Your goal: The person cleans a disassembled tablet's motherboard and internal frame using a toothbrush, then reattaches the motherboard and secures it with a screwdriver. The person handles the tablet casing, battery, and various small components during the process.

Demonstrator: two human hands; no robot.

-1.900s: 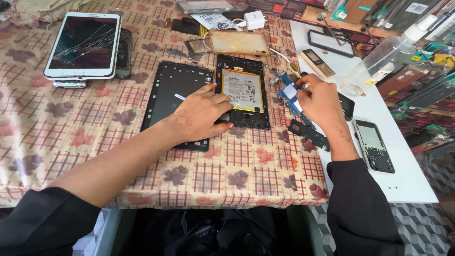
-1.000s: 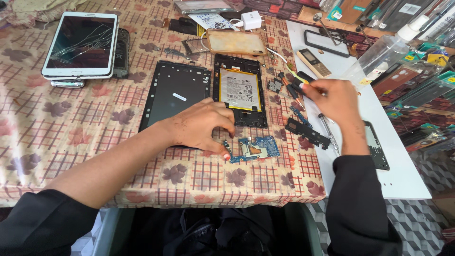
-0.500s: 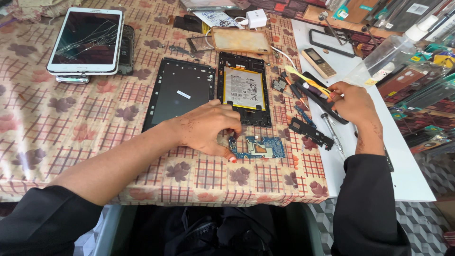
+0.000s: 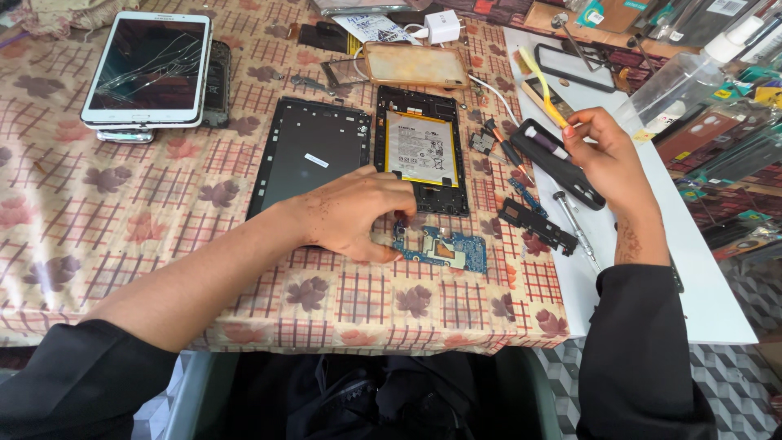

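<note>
My left hand (image 4: 354, 213) rests on the checked tablecloth, and its fingertips pinch the left end of a blue circuit board (image 4: 446, 249) that lies flat near the table's front. Just behind the board lies an opened tablet frame (image 4: 419, 194) with its silver battery (image 4: 420, 148) exposed. A black tablet panel (image 4: 308, 151) lies to the frame's left. My right hand (image 4: 609, 156) is over the white mat and holds a thin yellow tool (image 4: 540, 80) that points up and left. A black tool handle (image 4: 555, 159) lies under that hand.
A white tablet with a cracked screen (image 4: 147, 63) sits on a stack at the far left. A tan phone case (image 4: 415, 63) and a white charger (image 4: 444, 24) lie at the back. A black strip part (image 4: 538, 224) and a screwdriver (image 4: 575, 230) lie near the white mat (image 4: 700, 285).
The circuit board has gone from my right hand down to the table's front, where my left hand now grips it. My right hand has picked up the yellow tool.
</note>
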